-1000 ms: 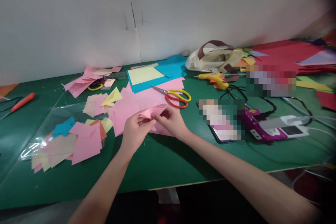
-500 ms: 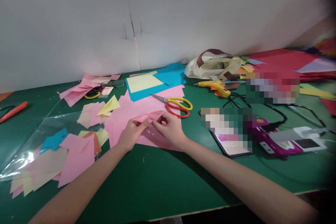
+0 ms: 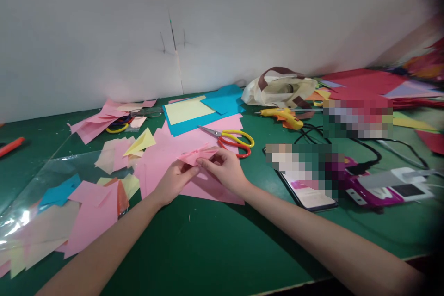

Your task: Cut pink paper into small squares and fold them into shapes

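Between both hands is a small folded piece of pink paper, held above pink sheets on the table. My left hand pinches its left end between thumb and fingers. On its right side, my right hand is closed on the same paper, thumb in front and fingers behind. Just beyond the right hand lie scissors with one yellow and one red handle, blades pointing away to the left. Blue sheets and a pale yellow sheet rest behind the pink ones.
Left, a clear plastic bag lies among coloured paper pieces. A phone, a purple power strip with cables and a yellow glue gun sit right. A cloth bag stands near the white wall.
The right thumb has shifted slightly on the folded pink paper, and the left thumb sits a little lower, showing more of the paper. My view has turned slightly.
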The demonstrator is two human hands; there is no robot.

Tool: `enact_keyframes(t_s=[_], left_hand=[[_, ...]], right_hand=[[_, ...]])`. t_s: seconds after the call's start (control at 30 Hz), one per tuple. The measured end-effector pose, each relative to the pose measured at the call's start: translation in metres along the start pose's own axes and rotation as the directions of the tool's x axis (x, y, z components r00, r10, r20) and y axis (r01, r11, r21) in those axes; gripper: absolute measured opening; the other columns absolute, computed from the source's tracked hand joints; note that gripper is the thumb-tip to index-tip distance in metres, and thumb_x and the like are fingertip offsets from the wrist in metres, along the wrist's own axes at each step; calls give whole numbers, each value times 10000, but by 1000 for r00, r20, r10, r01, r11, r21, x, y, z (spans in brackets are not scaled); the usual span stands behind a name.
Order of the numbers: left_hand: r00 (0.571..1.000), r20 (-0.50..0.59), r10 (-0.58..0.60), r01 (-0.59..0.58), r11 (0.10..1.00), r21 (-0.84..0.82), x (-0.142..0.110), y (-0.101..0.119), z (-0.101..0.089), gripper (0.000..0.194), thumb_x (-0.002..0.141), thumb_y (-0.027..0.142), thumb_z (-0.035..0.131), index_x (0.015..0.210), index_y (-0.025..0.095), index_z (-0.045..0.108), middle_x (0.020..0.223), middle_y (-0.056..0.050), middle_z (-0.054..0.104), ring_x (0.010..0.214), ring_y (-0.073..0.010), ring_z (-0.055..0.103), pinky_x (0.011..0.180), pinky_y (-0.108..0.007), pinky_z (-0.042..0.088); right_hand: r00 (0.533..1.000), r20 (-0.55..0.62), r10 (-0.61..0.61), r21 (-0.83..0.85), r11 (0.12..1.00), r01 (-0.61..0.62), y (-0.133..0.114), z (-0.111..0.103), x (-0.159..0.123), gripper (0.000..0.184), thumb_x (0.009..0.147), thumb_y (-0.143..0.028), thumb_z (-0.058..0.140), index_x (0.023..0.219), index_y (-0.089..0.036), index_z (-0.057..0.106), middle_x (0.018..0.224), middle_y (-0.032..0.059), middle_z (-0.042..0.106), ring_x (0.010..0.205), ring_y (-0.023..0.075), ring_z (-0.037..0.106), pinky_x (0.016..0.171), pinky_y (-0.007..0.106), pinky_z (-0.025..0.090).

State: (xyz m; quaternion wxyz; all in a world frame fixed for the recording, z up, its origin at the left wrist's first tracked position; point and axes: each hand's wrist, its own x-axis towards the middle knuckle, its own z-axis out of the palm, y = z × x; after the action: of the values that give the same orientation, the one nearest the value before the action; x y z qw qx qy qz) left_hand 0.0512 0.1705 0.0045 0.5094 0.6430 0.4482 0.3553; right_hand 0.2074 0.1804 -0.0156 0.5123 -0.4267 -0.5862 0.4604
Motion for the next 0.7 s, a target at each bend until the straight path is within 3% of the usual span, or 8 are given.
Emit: enact_keyframes(t_s=[0.13,0.23,0.53,0.7], left_hand=[[998,38,-49,52,994,-99,2,-8,-2,335,772,340,620,1044,150,672,1048,-118,691,994,-261,621,915,-409,455],[998,-28,-63,59,989,-132,2,-15,-3,342,778,324,614,1072,155,663,1065,-111,684,1017,-259,611,922,-405,449],[957,-281,-66,64,998,-15,-2,-12,1,238,676,295,684,892,205,727,739,-51,717,800,-247,657,700,-327,517],[951,-302,-62,95,991,96,-5,-13,-1,193,684,296,652,834,195,718,608,-4,666,586,-189,617,532,-266,462]], right_hand=[[999,-31,33,-6,999,-33,1,-1,0,180,712,-330,675,673,-168,608,604,3,624,527,119,539,481,245,417],[999,-27,32,2,999,-32,2,-2,0,186,713,-341,674,685,-171,606,619,6,626,541,124,551,489,249,431],[998,58,-37,-97,994,42,5,1,-2,80,701,-216,621,761,-174,589,680,9,613,612,128,564,546,252,460],[992,46,-114,-199,973,121,3,1,-5,92,695,-179,598,787,-180,600,672,-1,620,611,123,556,539,236,438]])
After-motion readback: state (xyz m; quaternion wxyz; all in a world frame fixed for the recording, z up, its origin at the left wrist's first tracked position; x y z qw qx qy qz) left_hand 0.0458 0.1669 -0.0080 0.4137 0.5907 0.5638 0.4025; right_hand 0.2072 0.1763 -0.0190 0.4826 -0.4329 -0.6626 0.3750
